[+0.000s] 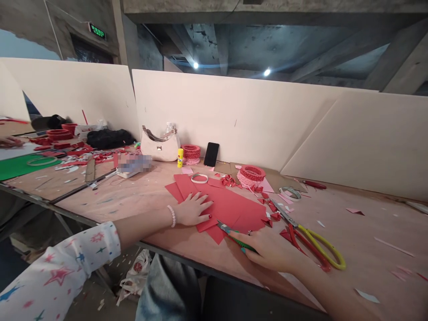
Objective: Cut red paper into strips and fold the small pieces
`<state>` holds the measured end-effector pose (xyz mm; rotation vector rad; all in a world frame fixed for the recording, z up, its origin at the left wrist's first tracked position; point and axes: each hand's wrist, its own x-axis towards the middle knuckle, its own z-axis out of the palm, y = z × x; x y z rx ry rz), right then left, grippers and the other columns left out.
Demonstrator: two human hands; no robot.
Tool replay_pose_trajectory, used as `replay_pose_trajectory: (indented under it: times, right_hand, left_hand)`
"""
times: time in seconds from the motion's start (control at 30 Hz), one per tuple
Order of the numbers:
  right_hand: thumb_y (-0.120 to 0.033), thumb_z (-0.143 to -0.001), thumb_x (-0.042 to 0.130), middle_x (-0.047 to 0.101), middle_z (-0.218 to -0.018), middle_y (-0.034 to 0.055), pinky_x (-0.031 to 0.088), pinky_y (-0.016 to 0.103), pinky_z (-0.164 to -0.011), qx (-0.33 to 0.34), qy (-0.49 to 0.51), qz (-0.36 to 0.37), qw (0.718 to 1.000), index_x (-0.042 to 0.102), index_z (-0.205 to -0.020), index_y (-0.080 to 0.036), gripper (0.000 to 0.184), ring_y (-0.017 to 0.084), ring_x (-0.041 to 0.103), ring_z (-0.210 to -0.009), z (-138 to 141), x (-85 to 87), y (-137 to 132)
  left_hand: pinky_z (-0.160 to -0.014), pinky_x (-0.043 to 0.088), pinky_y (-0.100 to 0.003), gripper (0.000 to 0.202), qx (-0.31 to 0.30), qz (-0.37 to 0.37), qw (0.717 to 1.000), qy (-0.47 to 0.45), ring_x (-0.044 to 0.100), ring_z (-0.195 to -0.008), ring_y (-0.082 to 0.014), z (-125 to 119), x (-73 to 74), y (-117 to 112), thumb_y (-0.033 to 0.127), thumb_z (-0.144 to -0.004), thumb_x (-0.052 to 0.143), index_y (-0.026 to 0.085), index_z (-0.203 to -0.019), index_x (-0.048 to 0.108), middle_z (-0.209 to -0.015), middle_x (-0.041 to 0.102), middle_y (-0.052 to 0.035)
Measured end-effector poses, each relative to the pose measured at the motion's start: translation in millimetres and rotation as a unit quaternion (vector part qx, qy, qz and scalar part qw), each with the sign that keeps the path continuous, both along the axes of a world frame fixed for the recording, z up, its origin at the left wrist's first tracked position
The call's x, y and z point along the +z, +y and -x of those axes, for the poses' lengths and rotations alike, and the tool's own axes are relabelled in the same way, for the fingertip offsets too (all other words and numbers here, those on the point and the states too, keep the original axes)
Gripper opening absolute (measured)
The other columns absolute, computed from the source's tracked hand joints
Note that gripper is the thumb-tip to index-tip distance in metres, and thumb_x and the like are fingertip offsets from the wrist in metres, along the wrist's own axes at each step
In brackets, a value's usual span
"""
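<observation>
Right grip holds green knife; red paper beneath left grip.

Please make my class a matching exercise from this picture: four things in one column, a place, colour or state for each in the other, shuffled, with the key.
Things:
1. Left hand
2. Right hand
3. Phone
4. Scissors

Descriptions:
A. Black, standing tilted before the pale board
B. Holding a green cutter
C. One red handle, one yellow
D. Spread flat on red paper

Pairs: 1-D, 2-B, 3-A, 4-C
</observation>
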<state>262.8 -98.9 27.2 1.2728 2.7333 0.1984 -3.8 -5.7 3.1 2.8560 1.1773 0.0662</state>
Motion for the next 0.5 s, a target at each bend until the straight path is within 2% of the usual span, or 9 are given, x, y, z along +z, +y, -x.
replay_pose_trajectory:
  times: [0.2,0.37,0.5]
  right_hand:
    - [-0.024,-0.082,0.037,0.062,-0.066,-0.0005,0.016,0.025,-0.048,0.01,-0.006,-0.002,1.0,0.029,-0.137,-0.035,0.056,0.015,0.052,-0.054,1.3,1.2,-0.2]
    - [-0.026,-0.083,0.037,0.062,-0.065,-0.0004,0.017,0.024,-0.048,0.016,-0.007,0.001,1.0,0.03,-0.137,-0.034,0.055,0.015,0.052,-0.055,4.4,3.5,-0.1]
    - [-0.026,-0.082,0.036,0.063,-0.067,-0.0006,0.018,0.024,-0.049,-0.002,0.004,0.014,1.0,0.028,-0.137,-0.037,0.056,0.015,0.053,-0.055,6.0,4.1,0.4]
  left_hand:
    - [-0.102,0.017,-0.057,0.064,-0.04,0.052,0.997,0.04,0.008,-0.134,-0.0374,1.7,1.7,4.0,0.059,-0.089,0.02,0.024,-0.143,0.015,-0.149,0.008,-0.0119]
    - [-0.102,0.015,-0.057,0.063,-0.069,0.044,0.996,0.043,0.006,-0.134,-0.0362,6.0,0.6,6.1,0.058,-0.09,0.018,0.027,-0.143,0.01,-0.15,0.005,-0.0093]
    - [-0.102,0.015,-0.057,0.062,-0.069,0.036,0.996,0.032,0.007,-0.134,-0.0372,6.1,-2.5,6.5,0.058,-0.09,0.019,0.027,-0.143,0.011,-0.149,0.006,-0.0099]
